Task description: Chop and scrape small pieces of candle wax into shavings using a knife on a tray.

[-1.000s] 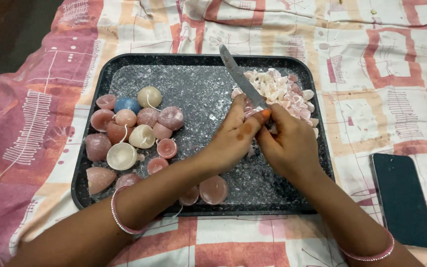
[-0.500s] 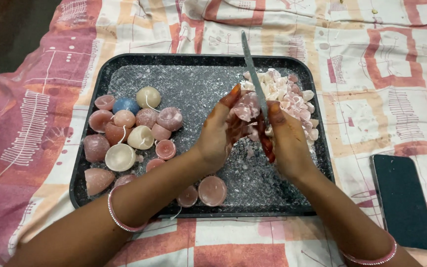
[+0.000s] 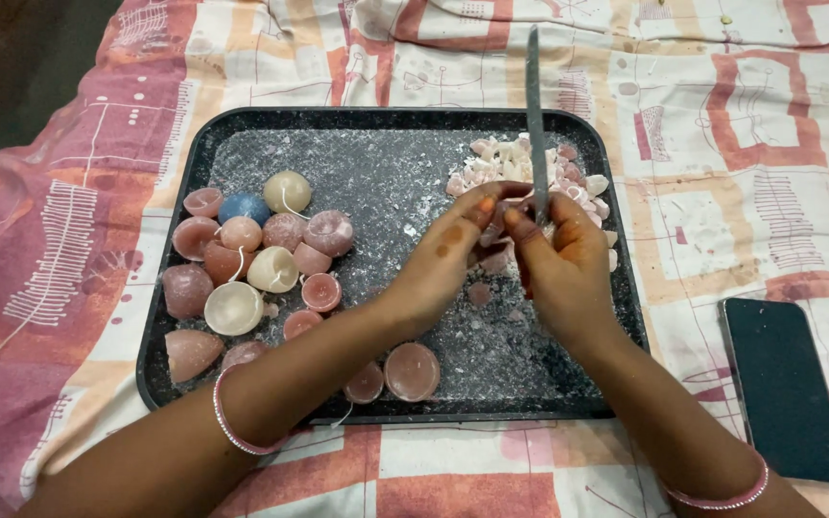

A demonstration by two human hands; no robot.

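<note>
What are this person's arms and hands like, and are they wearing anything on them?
Both forearms are bare, with no sleeves in view. Each wrist carries a thin pink bangle: the left bangle and the right bangle. The left hand and right hand wear no gloves, and orange-tinted fingernails show on some fingers. No rings or watch can be seen.

Soft, even light falls from above, bright without harsh glare. The speckled black rectangular tray (image 3: 242, 144) shows faint sheen. Shadows under the forearms stay weak. Everything looks sharp; the top-left corner is dim.
</note>
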